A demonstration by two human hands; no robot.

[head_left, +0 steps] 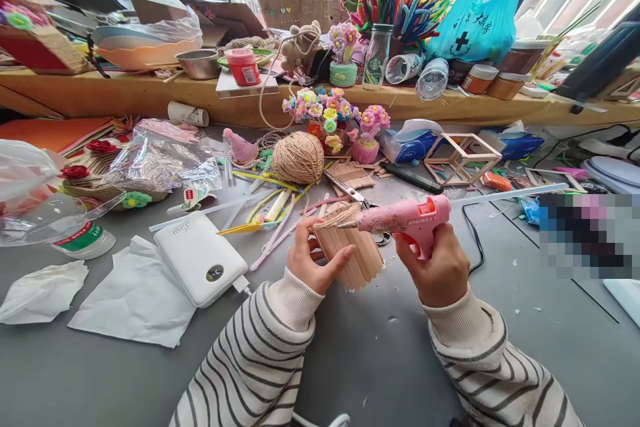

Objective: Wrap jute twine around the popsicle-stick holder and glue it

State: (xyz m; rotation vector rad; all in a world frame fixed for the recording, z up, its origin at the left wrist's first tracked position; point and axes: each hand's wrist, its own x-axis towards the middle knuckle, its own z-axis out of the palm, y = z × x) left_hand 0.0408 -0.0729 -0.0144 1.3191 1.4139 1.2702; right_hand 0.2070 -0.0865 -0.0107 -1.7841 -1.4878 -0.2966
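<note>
My left hand (311,255) is wrapped around a panel of wooden craft sticks (351,250), thumb laid across its front face and fingers curled behind its left edge, so the panel stands tilted just above the grey tabletop (380,353) near the middle of its near edge. My right hand (436,265) has a full fist on the handle of a pink glue gun (406,219), with the gun's body lying almost level and its nozzle pointing left. The nozzle tip sits right at the panel's upper edge (I cannot tell whether it truly touches the wood). So the panel lies just left of and slightly below the gun, between my two hands, which are close together. The gun's black cord (474,240) loops off to the right across the tabletop. Just behind the panel lies a pair of scissors (353,193), and farther back, toward the middle, a ball of twine (298,157). A white power bank (200,257) lies to the left of my left hand.
</note>
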